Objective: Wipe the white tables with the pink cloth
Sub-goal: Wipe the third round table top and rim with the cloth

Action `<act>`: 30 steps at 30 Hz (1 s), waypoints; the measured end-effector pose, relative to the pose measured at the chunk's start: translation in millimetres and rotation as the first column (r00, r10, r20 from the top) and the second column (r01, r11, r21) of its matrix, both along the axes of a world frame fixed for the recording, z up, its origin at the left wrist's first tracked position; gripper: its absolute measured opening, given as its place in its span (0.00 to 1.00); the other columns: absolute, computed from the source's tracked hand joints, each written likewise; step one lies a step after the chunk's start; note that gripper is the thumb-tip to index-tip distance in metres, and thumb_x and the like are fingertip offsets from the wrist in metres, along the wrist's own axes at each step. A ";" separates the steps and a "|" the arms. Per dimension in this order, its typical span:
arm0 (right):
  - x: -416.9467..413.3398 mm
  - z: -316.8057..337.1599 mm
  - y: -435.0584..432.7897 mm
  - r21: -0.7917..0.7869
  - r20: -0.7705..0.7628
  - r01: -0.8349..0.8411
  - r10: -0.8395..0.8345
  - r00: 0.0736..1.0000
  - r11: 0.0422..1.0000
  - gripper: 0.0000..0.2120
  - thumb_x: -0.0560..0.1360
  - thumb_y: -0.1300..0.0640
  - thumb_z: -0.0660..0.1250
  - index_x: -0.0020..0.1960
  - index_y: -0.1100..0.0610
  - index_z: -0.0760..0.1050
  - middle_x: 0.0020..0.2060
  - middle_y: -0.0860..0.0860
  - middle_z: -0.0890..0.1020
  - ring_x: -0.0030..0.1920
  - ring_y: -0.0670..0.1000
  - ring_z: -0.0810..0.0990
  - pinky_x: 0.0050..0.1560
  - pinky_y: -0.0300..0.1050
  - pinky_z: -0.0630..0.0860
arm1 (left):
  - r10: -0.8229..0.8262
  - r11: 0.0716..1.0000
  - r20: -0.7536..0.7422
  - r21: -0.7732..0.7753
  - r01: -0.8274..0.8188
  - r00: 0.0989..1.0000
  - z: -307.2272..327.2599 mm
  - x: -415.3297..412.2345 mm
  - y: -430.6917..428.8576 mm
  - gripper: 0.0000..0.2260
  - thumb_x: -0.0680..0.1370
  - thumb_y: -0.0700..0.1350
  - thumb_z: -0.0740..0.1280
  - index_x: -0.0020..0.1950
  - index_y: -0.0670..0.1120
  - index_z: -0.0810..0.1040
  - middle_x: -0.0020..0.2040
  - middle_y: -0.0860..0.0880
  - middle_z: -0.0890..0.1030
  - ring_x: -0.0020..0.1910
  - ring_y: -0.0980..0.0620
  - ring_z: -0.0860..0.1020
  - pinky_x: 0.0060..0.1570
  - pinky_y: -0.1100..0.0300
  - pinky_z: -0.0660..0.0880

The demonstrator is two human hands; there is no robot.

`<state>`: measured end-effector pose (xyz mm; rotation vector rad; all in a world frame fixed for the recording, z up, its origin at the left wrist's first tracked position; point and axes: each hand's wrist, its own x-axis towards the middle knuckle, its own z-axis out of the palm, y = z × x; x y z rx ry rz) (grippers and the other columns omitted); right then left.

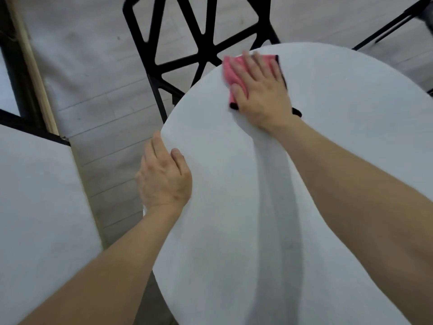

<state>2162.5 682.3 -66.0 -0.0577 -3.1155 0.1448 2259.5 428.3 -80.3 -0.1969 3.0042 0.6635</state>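
Note:
A round white table (328, 141) fills the right half of the view. On its far left part lies the pink cloth (230, 71), dark-edged, mostly under my right hand (260, 90). That hand presses flat on the cloth with fingers spread and straight. My left hand (164, 177) grips the table's left rim, thumb on top and fingers curled under the edge. A second white table (35, 207) stands at the left.
A black chair with an open lattice frame (201, 41) stands just beyond the round table. Another black frame leg (393, 24) shows at the top right. A black and wooden post (25, 73) runs along the left, over a pale plank floor (93, 66).

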 end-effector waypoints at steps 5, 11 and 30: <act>5.3 -1.7 -59.3 -0.020 0.013 -0.120 0.120 0.993 0.993 0.31 0.86 0.43 0.47 0.88 0.47 0.54 0.87 0.56 0.56 0.87 0.59 0.51 0.86 0.64 0.42 | 0.016 1.000 0.024 -0.011 -0.016 1.000 -0.5 -0.1 -0.5 0.25 0.87 0.50 0.56 0.83 0.45 0.63 0.73 0.43 0.74 0.66 0.39 0.76 0.59 0.39 0.73; -15.4 6.6 19.1 -0.004 0.068 0.058 -0.057 0.996 0.998 0.34 0.83 0.39 0.44 0.88 0.46 0.53 0.87 0.53 0.56 0.87 0.55 0.52 0.86 0.60 0.41 | 0.009 1.000 0.006 -0.026 -0.009 1.000 -3.3 -2.9 -0.4 0.24 0.87 0.51 0.56 0.82 0.46 0.63 0.73 0.43 0.75 0.66 0.38 0.77 0.60 0.37 0.73; -18.9 -0.5 48.6 -0.056 0.009 0.280 -0.280 0.960 0.958 0.33 0.85 0.42 0.43 0.89 0.48 0.50 0.87 0.58 0.53 0.87 0.61 0.47 0.84 0.68 0.40 | 0.001 0.985 -0.156 -0.172 -0.029 0.988 -11.2 -39.8 61.6 0.29 0.86 0.61 0.55 0.82 0.44 0.64 0.77 0.39 0.70 0.74 0.37 0.68 0.77 0.39 0.62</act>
